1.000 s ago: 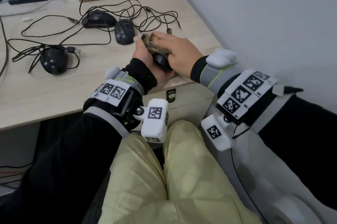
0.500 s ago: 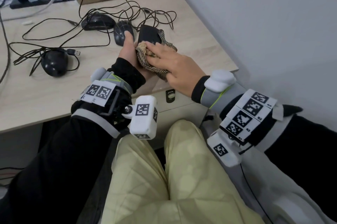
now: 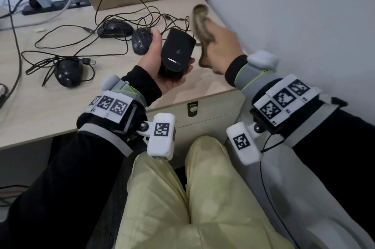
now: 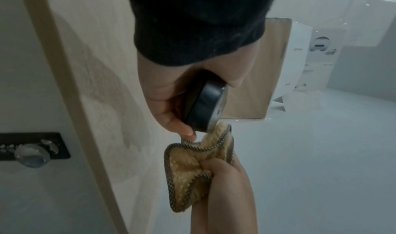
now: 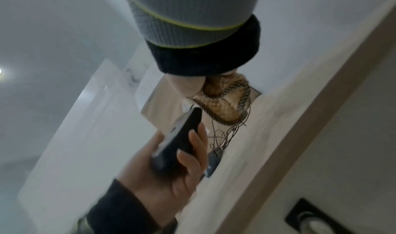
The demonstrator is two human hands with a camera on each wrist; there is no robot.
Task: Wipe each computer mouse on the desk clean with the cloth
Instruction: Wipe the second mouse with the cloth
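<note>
My left hand (image 3: 162, 62) grips the upturned mouse (image 3: 176, 52), my right hand (image 3: 221, 50) bunches the cloth (image 3: 199, 23); I should rub its flat belly gently.

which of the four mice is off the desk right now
The black mouse held belly-up in the left hand; the other three mice lie on the desk.

Cloth (image 3: 200, 31) motion-blurred; right hand (image 3: 222, 50) fingers hidden.

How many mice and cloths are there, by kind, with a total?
Mice: 4, one in the left hand, three on the desk
Cloths: 1, in the right hand, cloth
Total: 5
</note>
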